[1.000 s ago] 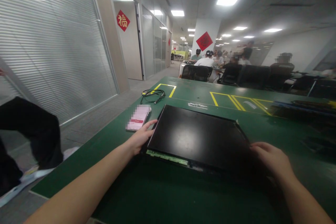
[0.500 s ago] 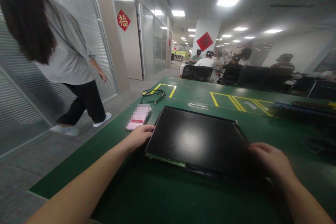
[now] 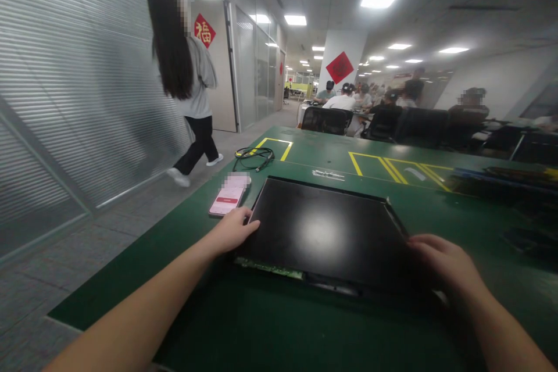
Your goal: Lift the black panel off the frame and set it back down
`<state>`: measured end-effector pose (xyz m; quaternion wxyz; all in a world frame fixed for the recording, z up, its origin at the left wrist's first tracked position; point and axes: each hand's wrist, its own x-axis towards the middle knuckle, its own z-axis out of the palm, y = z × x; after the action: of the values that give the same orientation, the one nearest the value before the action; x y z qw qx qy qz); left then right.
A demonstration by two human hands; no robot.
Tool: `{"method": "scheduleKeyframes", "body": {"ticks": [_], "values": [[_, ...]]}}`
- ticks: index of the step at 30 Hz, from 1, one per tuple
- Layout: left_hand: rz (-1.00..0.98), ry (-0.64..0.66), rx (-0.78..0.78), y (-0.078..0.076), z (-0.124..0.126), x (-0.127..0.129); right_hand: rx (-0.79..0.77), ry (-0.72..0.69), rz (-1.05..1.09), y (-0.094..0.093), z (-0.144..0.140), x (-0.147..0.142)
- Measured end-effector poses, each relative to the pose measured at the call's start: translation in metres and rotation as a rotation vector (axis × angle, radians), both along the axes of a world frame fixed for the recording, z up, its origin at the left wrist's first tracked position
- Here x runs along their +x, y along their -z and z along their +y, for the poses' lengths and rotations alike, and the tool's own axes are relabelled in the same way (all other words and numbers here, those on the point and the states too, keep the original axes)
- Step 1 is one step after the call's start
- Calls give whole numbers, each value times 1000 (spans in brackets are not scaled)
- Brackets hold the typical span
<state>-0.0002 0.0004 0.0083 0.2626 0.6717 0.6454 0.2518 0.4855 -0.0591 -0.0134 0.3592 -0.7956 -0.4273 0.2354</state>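
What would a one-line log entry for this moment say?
left hand: on left edge of black display panel | right hand: on its right edge | panel: flat on green table | phone: beside left hand

Both hands, left hand (image 3: pixel 233 231) and right hand (image 3: pixel 444 264), grasp a black panel (image 3: pixel 326 232) (lying flat).

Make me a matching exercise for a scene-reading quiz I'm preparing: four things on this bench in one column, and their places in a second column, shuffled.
Things:
1. black panel
2. phone
3. black cable
4. right hand

Places:
A. coiled by the yellow-marked corner at the table's far left
B. on the panel's right edge
C. flat between both hands
D. just beyond the left hand, screen lit

Pairs: 1-C, 2-D, 3-A, 4-B
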Motion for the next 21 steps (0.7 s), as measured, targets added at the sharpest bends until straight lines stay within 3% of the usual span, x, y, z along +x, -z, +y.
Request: {"method": "scheduleKeyframes", "body": {"ticks": [13,21], "values": [[-123,-41,10,4,-1,6,-16,21,19,-1,-3,-7],[-728,-68,-118,-9,-10,10,-12,19,30,-1,-3,-8]]}}
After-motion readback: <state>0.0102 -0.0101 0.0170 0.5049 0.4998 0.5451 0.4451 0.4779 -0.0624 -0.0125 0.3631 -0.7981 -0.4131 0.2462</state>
